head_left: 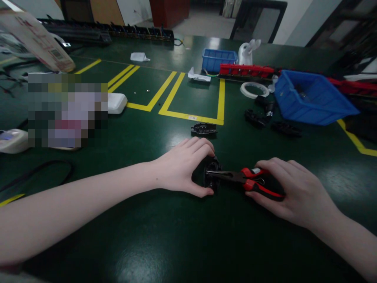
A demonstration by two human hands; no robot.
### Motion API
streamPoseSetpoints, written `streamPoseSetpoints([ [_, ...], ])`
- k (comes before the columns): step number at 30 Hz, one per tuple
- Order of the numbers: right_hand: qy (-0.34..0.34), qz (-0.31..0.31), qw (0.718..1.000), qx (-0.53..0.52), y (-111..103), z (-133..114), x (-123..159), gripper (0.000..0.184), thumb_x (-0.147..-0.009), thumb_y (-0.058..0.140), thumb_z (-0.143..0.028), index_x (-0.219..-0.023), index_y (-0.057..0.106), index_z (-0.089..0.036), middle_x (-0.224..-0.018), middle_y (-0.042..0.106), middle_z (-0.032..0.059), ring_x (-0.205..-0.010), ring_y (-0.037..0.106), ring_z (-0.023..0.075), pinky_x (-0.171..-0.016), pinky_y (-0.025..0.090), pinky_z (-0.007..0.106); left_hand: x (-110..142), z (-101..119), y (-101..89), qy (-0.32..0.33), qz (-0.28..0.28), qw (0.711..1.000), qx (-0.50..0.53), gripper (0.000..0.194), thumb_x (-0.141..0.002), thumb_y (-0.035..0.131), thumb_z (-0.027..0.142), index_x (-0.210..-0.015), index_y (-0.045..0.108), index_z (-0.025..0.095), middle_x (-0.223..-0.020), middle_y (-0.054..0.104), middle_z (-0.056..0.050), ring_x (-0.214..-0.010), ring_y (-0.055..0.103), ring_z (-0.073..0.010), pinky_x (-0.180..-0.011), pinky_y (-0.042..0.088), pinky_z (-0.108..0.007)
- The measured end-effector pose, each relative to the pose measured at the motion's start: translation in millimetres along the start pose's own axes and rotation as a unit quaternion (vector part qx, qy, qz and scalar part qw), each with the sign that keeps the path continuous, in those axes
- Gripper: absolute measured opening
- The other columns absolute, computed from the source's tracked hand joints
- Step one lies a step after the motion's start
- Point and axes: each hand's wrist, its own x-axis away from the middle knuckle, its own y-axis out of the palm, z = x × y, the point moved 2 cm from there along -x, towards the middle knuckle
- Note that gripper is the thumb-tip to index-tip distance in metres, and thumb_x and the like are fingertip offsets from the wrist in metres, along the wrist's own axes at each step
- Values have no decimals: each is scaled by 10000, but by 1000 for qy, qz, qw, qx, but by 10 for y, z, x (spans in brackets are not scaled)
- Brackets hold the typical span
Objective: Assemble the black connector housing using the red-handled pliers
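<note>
My left hand (188, 167) grips a small black plastic part (211, 180) on the green table, thumb at its near end and fingers at its far end. In my right hand (297, 192) are red-and-black needle-nose pliers (250, 181), my fingers wrapped round the handles. Their long jaws point left and the tips reach the black part; whether they pinch anything there is too small to tell. A similar black part (204, 129) lies just beyond my left hand.
Farther right lie more black parts (255, 118), a roll of white tape (255, 90) and a large blue bin (312, 98). A smaller blue bin (219, 59) and a red strip (247, 70) stand behind. Yellow tape lines (191, 116) mark the green table (132, 243). At left sits a white box (117, 103).
</note>
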Motion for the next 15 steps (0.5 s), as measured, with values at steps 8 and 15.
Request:
streamPoseSetpoints([
  [8, -27, 3, 999, 19, -5, 71, 12, 443, -796, 522, -521, -1031, 503, -145, -883, 600, 115, -684, 542, 197, -551, 444, 329, -3, 13, -13, -10, 5, 1000, -6, 669, -630, 674, 617, -1063, 485, 144, -1149, 515, -96, -1015, 486, -246, -845, 400, -361],
  [15, -29, 16, 999, 17, -13, 89, 32, 464, -784, 529, -523, -1028, 523, -129, -881, 606, 116, -689, 546, 191, -567, 440, 313, 12, 26, -9, -17, 1, 999, -31, 766, -611, 632, 701, -1118, 488, 144, -1211, 507, -109, -1067, 486, -271, -860, 393, -379],
])
